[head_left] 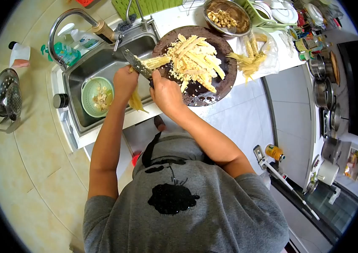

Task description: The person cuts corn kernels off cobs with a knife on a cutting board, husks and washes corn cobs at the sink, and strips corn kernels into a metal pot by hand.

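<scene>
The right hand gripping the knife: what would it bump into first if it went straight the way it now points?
Probably the corn cob, just ahead of the right hand and beside the knife blade, though one view leaves depth unclear.

**White countertop crowded around a round chopping board**

The white countertop [173, 19] runs past an inset stainless-steel sink [75, 78]. Beside the sink sits a thick, dark, round chopping board [226, 51], its surface wet and bearing a heap of pale yellow corn cuttings [196, 59]. A clear plastic bag [272, 63] with corn husks [250, 64] lies just beside the board. A green dish rack [264, 21] stands farther along; a green pump bottle [66, 53] stands behind the sink.
</scene>
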Motion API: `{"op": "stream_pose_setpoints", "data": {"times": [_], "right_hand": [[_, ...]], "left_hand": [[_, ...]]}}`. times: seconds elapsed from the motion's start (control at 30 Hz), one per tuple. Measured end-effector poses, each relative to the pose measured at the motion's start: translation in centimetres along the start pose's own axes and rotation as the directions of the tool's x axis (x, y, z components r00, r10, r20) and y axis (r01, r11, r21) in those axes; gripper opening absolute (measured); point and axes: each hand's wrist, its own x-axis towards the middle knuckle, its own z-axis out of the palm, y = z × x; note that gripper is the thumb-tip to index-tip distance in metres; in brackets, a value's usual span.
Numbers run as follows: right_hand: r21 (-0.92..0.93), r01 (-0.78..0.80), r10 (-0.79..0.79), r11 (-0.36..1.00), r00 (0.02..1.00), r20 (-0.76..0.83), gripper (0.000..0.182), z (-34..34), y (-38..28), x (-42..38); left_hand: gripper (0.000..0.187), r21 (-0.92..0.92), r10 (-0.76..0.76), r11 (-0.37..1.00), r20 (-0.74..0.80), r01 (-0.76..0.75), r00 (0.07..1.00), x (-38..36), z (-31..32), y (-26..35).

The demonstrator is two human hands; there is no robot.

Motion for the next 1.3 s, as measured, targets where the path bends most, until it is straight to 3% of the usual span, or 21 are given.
{"op": "stream_pose_setpoints", "data": {"times": [0.07, 0.27, 0.47, 0.57, 0.77, 0.87, 0.97, 1.07, 1.17, 1.3], "right_hand": [[-0.002, 0.016, -0.016, 1.000, 0.999, -0.030, 0.031, -0.1, 0.8, 0.2], [0.006, -0.005, 0.005, 1.000, 0.998, -0.060, 0.027, -1.3, 2.1, 0.3], [-0.032, -0.006, 0.004, 0.999, 0.997, -0.071, 0.028, -1.0, 3.4, -0.5], [-0.031, -0.020, 0.018, 0.999, 0.998, -0.062, 0.031, -1.2, 4.1, -1.0], [-0.061, -0.140, 0.140, 0.988, 0.990, -0.006, 0.032, -2.3, 4.0, -0.9], [-0.006, -0.221, 0.221, 0.975, 0.975, -0.038, 0.033, -1.8, 6.4, 0.1], [0.097, -0.214, 0.221, 0.972, 0.973, -0.070, 0.033, -2.7, 7.0, 0.2], [0.143, -0.190, 0.207, 0.971, 0.972, -0.111, 0.032, -3.9, 5.2, -1.0], [0.155, -0.144, 0.167, 0.977, 0.974, -0.150, 0.031, -4.0, 4.0, -1.9], [0.131, -0.200, 0.214, 0.971, 0.971, -0.105, 0.032, -4.1, 3.5, -1.9]], "left_hand": [[0.034, 0.077, 0.022, 0.997, -0.013, -0.021, 1.000, 0.2, 0.8, 0.5], [0.038, 0.017, 0.052, 0.998, 0.042, -0.053, 0.998, 0.7, 0.9, 2.4], [0.039, 0.082, 0.014, 0.996, 0.100, -0.023, 0.995, 1.0, 0.5, 3.7], [0.041, 0.029, -0.018, 0.999, 0.063, 0.016, 0.998, 2.1, 1.0, 3.0], [0.046, 0.043, -0.041, 0.998, 0.134, 0.035, 0.990, 2.6, 1.1, 4.7], [0.043, 0.042, 0.035, 0.998, 0.152, -0.042, 0.988, 2.0, 2.0, 5.8], [0.036, -0.259, -0.103, 0.951, 0.260, 0.172, 0.960, 3.6, 3.6, 4.0], [0.031, -0.417, -0.194, 0.849, 0.327, 0.325, 0.925, 2.7, 2.8, 7.0], [0.033, -0.471, -0.198, 0.808, 0.350, 0.355, 0.916, 3.7, 3.7, 6.4], [0.033, -0.531, -0.241, 0.746, 0.347, 0.402, 0.906, 2.9, 3.9, 8.6]]}}
